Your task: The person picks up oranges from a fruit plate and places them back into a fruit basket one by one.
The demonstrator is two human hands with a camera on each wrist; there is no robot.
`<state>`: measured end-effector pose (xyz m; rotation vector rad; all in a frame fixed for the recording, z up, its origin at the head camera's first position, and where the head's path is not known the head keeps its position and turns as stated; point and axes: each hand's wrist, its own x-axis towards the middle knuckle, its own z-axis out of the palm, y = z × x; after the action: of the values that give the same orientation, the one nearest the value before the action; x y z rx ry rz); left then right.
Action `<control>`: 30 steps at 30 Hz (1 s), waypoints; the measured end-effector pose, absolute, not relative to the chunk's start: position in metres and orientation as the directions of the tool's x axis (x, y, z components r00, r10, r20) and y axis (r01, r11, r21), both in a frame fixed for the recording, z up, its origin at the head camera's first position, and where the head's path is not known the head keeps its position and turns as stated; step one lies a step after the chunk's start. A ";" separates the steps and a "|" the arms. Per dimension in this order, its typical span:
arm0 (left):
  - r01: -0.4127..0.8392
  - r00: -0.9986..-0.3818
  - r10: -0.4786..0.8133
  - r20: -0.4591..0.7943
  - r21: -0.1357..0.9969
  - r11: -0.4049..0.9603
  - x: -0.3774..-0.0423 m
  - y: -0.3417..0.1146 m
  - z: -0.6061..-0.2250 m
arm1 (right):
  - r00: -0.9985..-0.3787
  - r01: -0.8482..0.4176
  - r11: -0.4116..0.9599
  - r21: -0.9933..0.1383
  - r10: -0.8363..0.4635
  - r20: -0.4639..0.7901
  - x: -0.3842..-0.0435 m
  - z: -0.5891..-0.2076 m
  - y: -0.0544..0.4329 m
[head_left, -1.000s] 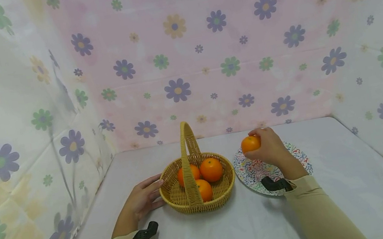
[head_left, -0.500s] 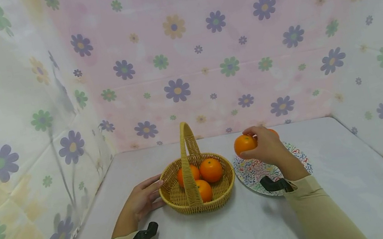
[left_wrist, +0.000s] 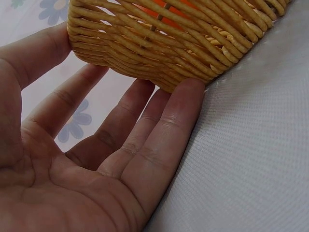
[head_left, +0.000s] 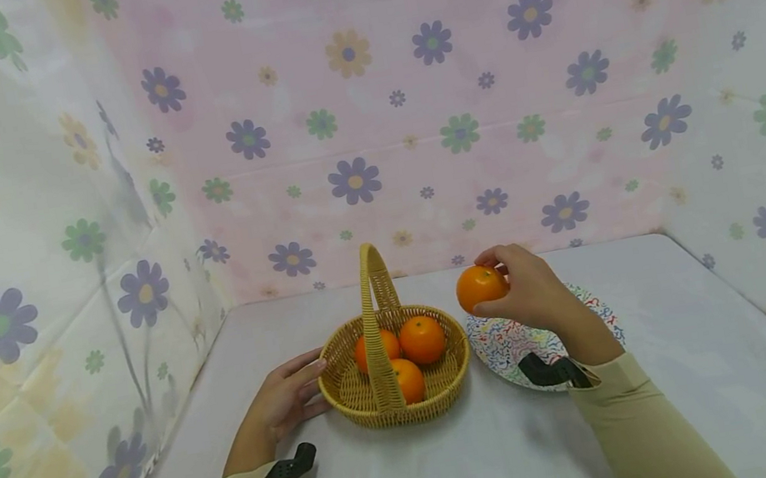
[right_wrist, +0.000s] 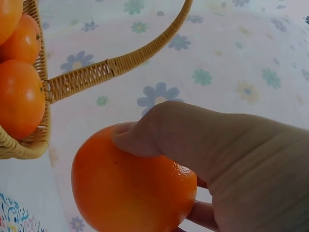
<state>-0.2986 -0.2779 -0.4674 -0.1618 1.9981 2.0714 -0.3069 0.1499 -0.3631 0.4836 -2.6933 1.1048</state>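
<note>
My right hand (head_left: 532, 290) grips an orange (head_left: 481, 288) between thumb and fingers, over the left part of the patterned plate (head_left: 500, 350). In the right wrist view my thumb presses on top of the held orange (right_wrist: 130, 181). To the left stands a wicker basket (head_left: 356, 421) with a tall arched handle; three oranges lie inside, one of them (head_left: 423, 340) at its right. My left hand (head_left: 284, 399) touches the basket's left side with extended fingers. The left wrist view shows those fingertips against the lower woven wall (left_wrist: 145, 53).
The plate, with its multicoloured squiggles, sits right beside the basket on a pale tablecloth (head_left: 423, 477). Flower-print cloth (head_left: 405, 100) hangs behind the table and along both sides. The basket's handle (head_left: 372, 275) rises high over its middle.
My right hand has carried the orange left and slightly up, nearer the basket. Half a second ago another orange showed behind that hand; now it is hidden. The left hand stays put.
</note>
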 end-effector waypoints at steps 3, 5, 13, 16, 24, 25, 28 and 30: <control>-0.260 -0.961 0.106 -0.256 0.965 -0.022 -0.299 -0.278 -0.467 | -0.926 -0.374 0.666 -0.646 -0.234 0.296 -0.304 -0.360 0.149; -0.260 -0.961 0.105 -0.256 0.965 -0.023 -0.299 -0.278 -0.467 | -0.924 -0.379 0.670 -0.639 -0.237 0.299 -0.303 -0.358 0.148; -0.262 -0.960 0.107 -0.258 0.965 -0.024 -0.300 -0.278 -0.467 | -0.909 -0.418 0.637 -0.647 -0.291 0.299 -0.295 -0.352 0.143; -0.263 -0.960 0.109 -0.259 0.964 -0.025 -0.300 -0.278 -0.467 | -0.903 -0.430 0.625 -0.652 -0.311 0.297 -0.293 -0.352 0.140; -0.268 -0.959 0.104 -0.264 0.963 -0.025 -0.300 -0.278 -0.467 | -0.895 -0.442 0.601 -0.666 -0.352 0.276 -0.290 -0.353 0.134; -0.270 -0.958 0.101 -0.267 0.962 -0.027 -0.300 -0.278 -0.467 | -0.891 -0.447 0.598 -0.665 -0.360 0.276 -0.290 -0.353 0.134; -0.278 -0.957 0.096 -0.273 0.960 -0.033 -0.300 -0.278 -0.467 | -0.882 -0.465 0.596 -0.655 -0.380 0.279 -0.289 -0.354 0.131; -0.281 -0.956 0.094 -0.277 0.959 -0.038 -0.300 -0.278 -0.467 | -0.876 -0.474 0.598 -0.646 -0.396 0.276 -0.288 -0.354 0.129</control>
<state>-0.2997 -0.2776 -0.4668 -0.1990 1.9784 2.0822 -0.2885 0.1289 -0.3543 0.7411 -2.7142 1.1438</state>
